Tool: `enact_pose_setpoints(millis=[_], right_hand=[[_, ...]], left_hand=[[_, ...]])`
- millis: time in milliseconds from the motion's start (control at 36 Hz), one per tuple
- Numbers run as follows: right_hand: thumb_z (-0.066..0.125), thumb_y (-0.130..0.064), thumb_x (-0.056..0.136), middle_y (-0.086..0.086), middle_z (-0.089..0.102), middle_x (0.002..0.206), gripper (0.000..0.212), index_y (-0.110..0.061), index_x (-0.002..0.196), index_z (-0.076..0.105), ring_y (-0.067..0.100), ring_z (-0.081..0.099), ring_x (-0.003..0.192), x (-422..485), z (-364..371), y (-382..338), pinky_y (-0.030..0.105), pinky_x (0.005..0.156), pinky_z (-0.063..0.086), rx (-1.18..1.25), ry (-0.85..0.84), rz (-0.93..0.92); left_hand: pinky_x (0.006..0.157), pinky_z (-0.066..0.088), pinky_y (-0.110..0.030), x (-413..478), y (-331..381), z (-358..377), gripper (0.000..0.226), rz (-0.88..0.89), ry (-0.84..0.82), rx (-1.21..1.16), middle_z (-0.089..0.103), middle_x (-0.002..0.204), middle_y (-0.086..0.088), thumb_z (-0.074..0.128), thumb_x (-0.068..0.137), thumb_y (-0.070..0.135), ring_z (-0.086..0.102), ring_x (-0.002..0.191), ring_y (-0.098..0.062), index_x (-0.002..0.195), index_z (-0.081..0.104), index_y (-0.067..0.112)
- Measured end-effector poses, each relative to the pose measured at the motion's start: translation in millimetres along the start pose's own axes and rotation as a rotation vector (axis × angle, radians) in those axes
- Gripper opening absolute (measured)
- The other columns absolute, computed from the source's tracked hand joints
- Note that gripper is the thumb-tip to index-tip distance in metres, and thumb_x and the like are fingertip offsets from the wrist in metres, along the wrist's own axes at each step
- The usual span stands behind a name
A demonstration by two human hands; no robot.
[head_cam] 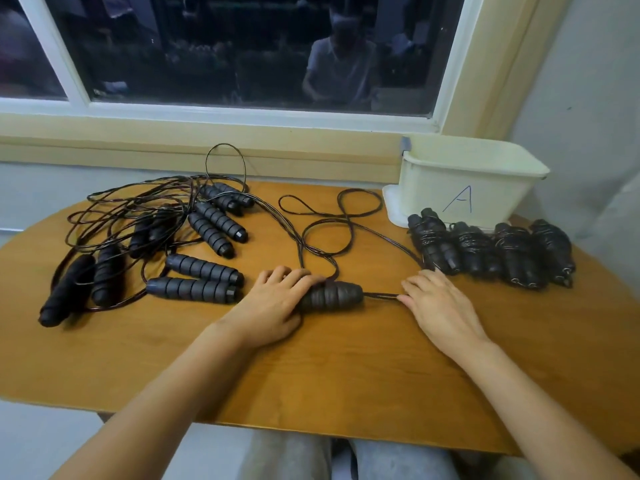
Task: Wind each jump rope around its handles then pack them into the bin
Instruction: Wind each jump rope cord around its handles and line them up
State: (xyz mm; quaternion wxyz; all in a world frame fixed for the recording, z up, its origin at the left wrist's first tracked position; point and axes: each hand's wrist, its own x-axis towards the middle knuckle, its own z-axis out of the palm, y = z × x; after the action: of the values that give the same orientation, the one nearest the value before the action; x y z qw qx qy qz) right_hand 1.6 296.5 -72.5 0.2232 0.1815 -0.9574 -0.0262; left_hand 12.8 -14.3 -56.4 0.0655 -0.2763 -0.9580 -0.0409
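My left hand [277, 303] grips a pair of black ribbed jump-rope handles [334, 296] lying on the wooden table [346, 375]. My right hand [440, 303] pinches the thin dark cord [381, 295] that leaves the handles' right end. That cord loops loosely across the table's middle [325, 220]. Several wound rope bundles [491, 251] lie in a row at the right. A tangle of unwound ropes and handles [180, 237] covers the left half. The white bin [471, 178] marked "A" stands at the back right.
A window with a cream sill runs behind the table. The bin sits on a white lid or tray [393, 206]. The table's front edge curves near my lap.
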Motion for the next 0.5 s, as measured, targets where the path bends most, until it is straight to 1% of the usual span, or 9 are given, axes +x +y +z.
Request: enact_pose_setpoints(millis=[83, 139, 194, 222, 278, 333, 417, 472, 500], right_hand=[[0.067, -0.025, 0.093, 0.002, 0.066, 0.129, 0.039, -0.009, 0.128, 0.065, 0.019, 0.054, 0.129, -5, -1, -6, 0.032, 0.117, 0.019, 0.161, -0.089, -0.060], [0.057, -0.021, 0.100, -0.014, 0.043, 0.146, 0.048, -0.020, 0.146, 0.045, -0.003, 0.023, 0.141, -7, -9, -12, 0.013, 0.115, -0.005, 0.323, -0.135, -0.068], [0.054, -0.014, 0.100, -0.025, 0.024, 0.142, 0.055, -0.028, 0.150, 0.035, -0.029, -0.008, 0.128, -7, -13, -17, -0.003, 0.100, -0.015, 0.444, -0.167, -0.080], [0.055, -0.011, 0.098, -0.028, 0.020, 0.140, 0.057, -0.030, 0.149, 0.035, -0.036, -0.015, 0.121, -7, -15, -21, -0.007, 0.095, -0.014, 0.501, -0.179, -0.082], [0.058, -0.012, 0.095, -0.032, 0.022, 0.140, 0.054, -0.033, 0.142, 0.041, -0.038, -0.013, 0.119, -5, -17, -28, -0.007, 0.096, -0.010, 0.592, -0.193, -0.088], [0.064, -0.026, 0.094, -0.030, 0.029, 0.142, 0.042, -0.033, 0.132, 0.050, -0.035, -0.006, 0.125, -1, -14, -34, -0.001, 0.101, -0.007, 0.650, -0.199, -0.102], [0.064, -0.050, 0.088, -0.029, 0.032, 0.142, 0.033, -0.035, 0.116, 0.055, -0.022, 0.009, 0.133, 3, -11, -42, 0.016, 0.113, 0.004, 0.653, -0.227, -0.103], [0.059, -0.055, 0.086, -0.025, 0.039, 0.142, 0.027, -0.036, 0.105, 0.055, -0.012, 0.021, 0.132, 6, -10, -46, 0.026, 0.116, 0.015, 0.637, -0.217, -0.102], [0.059, -0.053, 0.087, -0.021, 0.044, 0.142, 0.023, -0.034, 0.100, 0.054, -0.011, 0.025, 0.128, 7, -9, -47, 0.025, 0.115, 0.017, 0.630, -0.201, -0.102]], left_hand=[[0.111, 0.023, -0.040, -9, -1, -5, 0.079, -0.019, -0.068, -0.133, 0.028, 0.152, 0.010, 0.056, 0.085, 0.038, 0.022, 0.133, -0.018, 0.153, 0.017, 0.034], [0.113, 0.022, -0.040, -15, -3, -4, 0.080, -0.013, -0.056, -0.214, 0.026, 0.154, 0.014, 0.057, 0.083, 0.040, 0.019, 0.135, -0.015, 0.153, 0.019, 0.035], [0.115, 0.023, -0.041, -20, -6, 0, 0.078, -0.018, -0.018, -0.304, 0.026, 0.155, 0.018, 0.054, 0.079, 0.044, 0.020, 0.136, -0.012, 0.151, 0.026, 0.037], [0.116, 0.023, -0.042, -22, -7, 2, 0.077, -0.029, -0.004, -0.343, 0.026, 0.155, 0.021, 0.052, 0.078, 0.046, 0.020, 0.137, -0.012, 0.150, 0.029, 0.037], [0.117, 0.019, -0.043, -25, -8, 4, 0.075, -0.046, 0.004, -0.398, 0.024, 0.155, 0.025, 0.050, 0.076, 0.048, 0.018, 0.140, -0.012, 0.148, 0.032, 0.040], [0.118, 0.017, -0.045, -27, -9, 5, 0.074, -0.052, 0.001, -0.436, 0.022, 0.155, 0.027, 0.051, 0.076, 0.049, 0.016, 0.142, -0.011, 0.148, 0.033, 0.041], [0.118, 0.022, -0.045, -28, -10, 5, 0.072, -0.052, 0.001, -0.467, 0.023, 0.156, 0.024, 0.053, 0.079, 0.049, 0.016, 0.142, -0.007, 0.148, 0.034, 0.040], [0.118, 0.024, -0.045, -28, -11, 7, 0.070, -0.042, 0.009, -0.456, 0.022, 0.156, 0.024, 0.056, 0.081, 0.047, 0.016, 0.142, -0.007, 0.148, 0.034, 0.041], [0.118, 0.024, -0.045, -29, -12, 7, 0.069, -0.039, 0.011, -0.447, 0.022, 0.157, 0.025, 0.058, 0.083, 0.048, 0.016, 0.142, -0.006, 0.147, 0.033, 0.042]])
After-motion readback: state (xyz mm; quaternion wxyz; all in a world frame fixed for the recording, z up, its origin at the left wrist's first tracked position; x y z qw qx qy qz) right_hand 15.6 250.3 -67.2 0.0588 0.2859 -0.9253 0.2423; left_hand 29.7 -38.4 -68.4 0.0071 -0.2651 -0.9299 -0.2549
